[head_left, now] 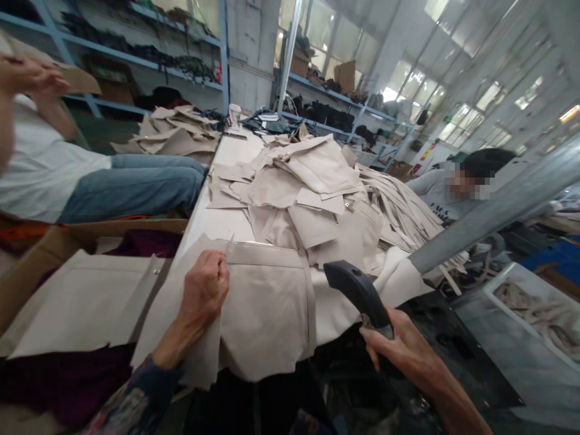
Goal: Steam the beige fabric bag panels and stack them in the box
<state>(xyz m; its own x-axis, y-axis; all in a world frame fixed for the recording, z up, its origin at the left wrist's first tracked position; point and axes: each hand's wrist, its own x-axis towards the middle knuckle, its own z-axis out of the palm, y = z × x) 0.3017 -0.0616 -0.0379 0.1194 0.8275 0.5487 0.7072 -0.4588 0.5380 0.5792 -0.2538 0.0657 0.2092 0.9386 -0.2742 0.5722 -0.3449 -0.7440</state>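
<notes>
At the near end of a white flat-topped table (215,225), a flat beige leather-like panel (267,308) with a zip (256,244) along its top edge lay spread out, its lower part hanging down past the edge. The left hand (206,281) was closed in a fist on the panel's upper left side, so that one was definitely gripping. The right hand (392,335) was wrapped round the lower end of a curved black tool (357,290), held up just to the right of the panel and apart from it. Couldn't really tell you what the tool was, since the bottom of it got lost in the dark.

Behind the panel sat a messy heap of beige cut pieces (312,205), and right of that a bundle of long thin beige strips (403,205) spilled towards a slanting grey metal pole (453,226). Over on the left, a brown cardboard box (29,275) had another beige panel (81,302) lying across it, plus some dark purple fabric (145,243). Past the box, a person in a white shirt and blue jeans (131,181) sat with hands raised (31,75). Someone in a grey top (430,196) was on the far right, beyond the strips.
</notes>
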